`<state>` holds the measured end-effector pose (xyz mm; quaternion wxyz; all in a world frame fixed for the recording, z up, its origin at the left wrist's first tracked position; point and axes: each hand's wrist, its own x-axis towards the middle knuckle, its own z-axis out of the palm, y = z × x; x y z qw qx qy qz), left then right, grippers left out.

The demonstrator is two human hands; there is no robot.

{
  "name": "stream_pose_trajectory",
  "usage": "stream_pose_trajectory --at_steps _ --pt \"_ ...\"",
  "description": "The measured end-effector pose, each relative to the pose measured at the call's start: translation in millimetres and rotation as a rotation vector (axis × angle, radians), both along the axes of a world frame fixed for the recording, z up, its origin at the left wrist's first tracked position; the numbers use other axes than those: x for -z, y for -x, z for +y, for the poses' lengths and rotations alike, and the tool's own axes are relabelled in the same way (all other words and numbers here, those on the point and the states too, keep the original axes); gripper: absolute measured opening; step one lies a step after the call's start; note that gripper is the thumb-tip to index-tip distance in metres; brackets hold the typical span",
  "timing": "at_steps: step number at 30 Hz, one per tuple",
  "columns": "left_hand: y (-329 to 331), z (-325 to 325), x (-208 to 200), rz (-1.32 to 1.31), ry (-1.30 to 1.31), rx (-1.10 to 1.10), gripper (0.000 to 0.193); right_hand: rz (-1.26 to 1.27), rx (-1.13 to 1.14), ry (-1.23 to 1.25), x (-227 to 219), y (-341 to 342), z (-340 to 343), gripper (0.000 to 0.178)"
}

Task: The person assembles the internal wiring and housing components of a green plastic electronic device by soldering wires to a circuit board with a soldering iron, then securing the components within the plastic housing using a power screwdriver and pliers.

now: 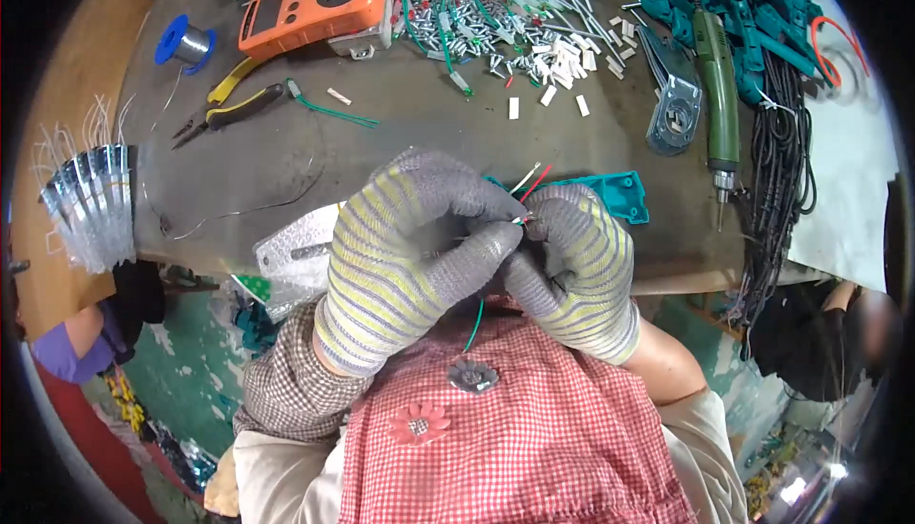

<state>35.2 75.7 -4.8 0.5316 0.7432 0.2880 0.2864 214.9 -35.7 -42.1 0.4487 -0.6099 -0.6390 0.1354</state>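
the left hand (410,243), in a striped knit glove (367,281), pinches a thin red wire (536,184) and white wire (525,178) between thumb and forefinger near the tabletop's (419,109) near edge; the right hand (581,262) curls just beside, its hold impossible to tell. the 2 slim, straight ends protrude beyond the fingertips, long axes slanting rightward toward the far edge.

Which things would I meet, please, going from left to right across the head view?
Fanned clear plastic pieces, blue round spool of silvery wire, left hand in a grey-and-yellow striped knit glove, right hand in a matching glove, green cylindrical power tool, tied bundle of black cables.
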Motion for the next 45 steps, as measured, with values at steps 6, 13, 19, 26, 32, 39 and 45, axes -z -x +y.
stream_pose_trajectory --at_steps 6,13,19,26,32,39,45 --pt "-4 -3 -1 -0.024 0.107 -0.015 0.013 -0.001 -0.028 0.052 -4 -4 -1 0.040" --pt "-3 -1 -7 0.029 0.131 -0.002 0.011 0.036 -0.105 0.075 -11 -14 1 0.036" --pt "5 7 -9 0.215 -0.392 0.107 0.019 0.229 -0.133 -0.009 -25 -26 14 0.022" --pt "2 17 -9 0.131 -0.008 0.277 0.019 -0.310 -0.189 -0.270 -51 -56 22 0.024" --pt "2 12 6 0.032 -0.171 0.179 0.019 -0.754 -0.535 -0.222 -67 -55 26 0.014" --pt "1 3 20 -0.023 -0.468 0.011 0.020 0.678 -0.256 0.806 -61 -43 13 0.010" --pt "0 3 22 0.014 -0.441 0.007 0.021 -0.601 -0.337 -0.047 -61 -43 18 0.021"
